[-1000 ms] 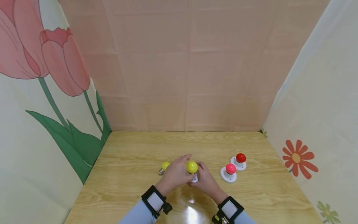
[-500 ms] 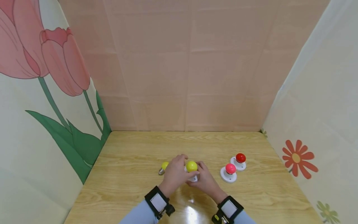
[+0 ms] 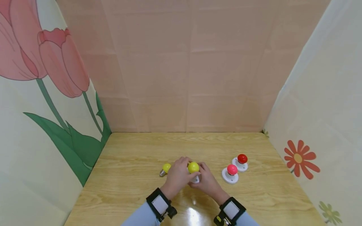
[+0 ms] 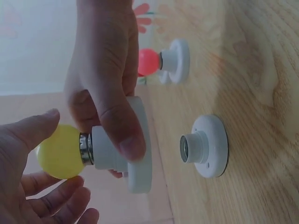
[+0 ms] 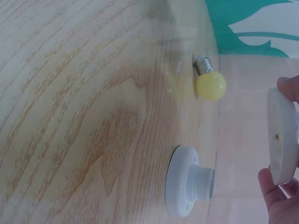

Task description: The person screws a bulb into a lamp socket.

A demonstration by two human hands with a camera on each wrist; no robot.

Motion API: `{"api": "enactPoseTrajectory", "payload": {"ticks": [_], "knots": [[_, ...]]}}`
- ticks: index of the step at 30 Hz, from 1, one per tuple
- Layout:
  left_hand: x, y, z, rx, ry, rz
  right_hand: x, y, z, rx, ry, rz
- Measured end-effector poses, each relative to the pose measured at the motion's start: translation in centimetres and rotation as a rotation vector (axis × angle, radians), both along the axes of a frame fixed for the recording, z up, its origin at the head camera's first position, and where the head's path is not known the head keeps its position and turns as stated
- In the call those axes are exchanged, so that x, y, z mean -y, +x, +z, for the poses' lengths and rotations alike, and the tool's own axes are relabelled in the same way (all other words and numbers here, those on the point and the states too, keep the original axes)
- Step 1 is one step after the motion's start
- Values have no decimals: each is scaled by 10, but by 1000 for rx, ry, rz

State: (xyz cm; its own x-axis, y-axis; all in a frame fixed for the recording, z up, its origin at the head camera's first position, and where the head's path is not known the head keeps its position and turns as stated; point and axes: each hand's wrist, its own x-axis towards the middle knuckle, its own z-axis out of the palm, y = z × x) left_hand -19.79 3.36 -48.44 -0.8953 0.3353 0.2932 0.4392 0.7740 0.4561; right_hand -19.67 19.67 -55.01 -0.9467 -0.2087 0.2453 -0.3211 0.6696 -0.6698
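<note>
In the head view my left hand [image 3: 177, 173] has its thumb and fingers around a yellow light bulb [image 3: 193, 167]. My right hand [image 3: 207, 180] grips the white round lamp holder [image 4: 140, 172] under that bulb. The left wrist view has the left thumb [image 4: 39, 128] on one side of the bulb and fingertips on the other. Part of the bulb's metal thread [image 4: 85, 148] shows above the holder's collar. The right thumb lies along the collar and base. Seen from the right wrist, the holder's base [image 5: 280, 135] is lifted off the table.
A second yellow bulb [image 5: 211, 85] lies on the wooden table [image 3: 127, 194], left of the hands. An unfilled white lamp holder [image 4: 210, 147] stands near them. To the right are two holders with bulbs, one pink [image 3: 232, 169] and one red [image 3: 242, 158]. Fabric walls surround the table.
My left hand has shifted slightly right and turned about the bulb, its thumb now across the near side. The right hand keeps its grip on the lamp holder, nearly still.
</note>
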Motion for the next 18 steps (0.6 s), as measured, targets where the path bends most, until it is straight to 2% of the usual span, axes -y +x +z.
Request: {"api": "enactPoseTrajectory", "payload": {"ticks": [5, 9, 18], "knots": [[2, -3, 2, -10, -28, -88, 0, 1, 1, -8, -15, 0], [4, -5, 1, -57, -62, -161, 0, 1, 0, -13, -7, 0], [6, -6, -2, -16, -28, -195, 1, 0, 0, 32, 6, -16]]}}
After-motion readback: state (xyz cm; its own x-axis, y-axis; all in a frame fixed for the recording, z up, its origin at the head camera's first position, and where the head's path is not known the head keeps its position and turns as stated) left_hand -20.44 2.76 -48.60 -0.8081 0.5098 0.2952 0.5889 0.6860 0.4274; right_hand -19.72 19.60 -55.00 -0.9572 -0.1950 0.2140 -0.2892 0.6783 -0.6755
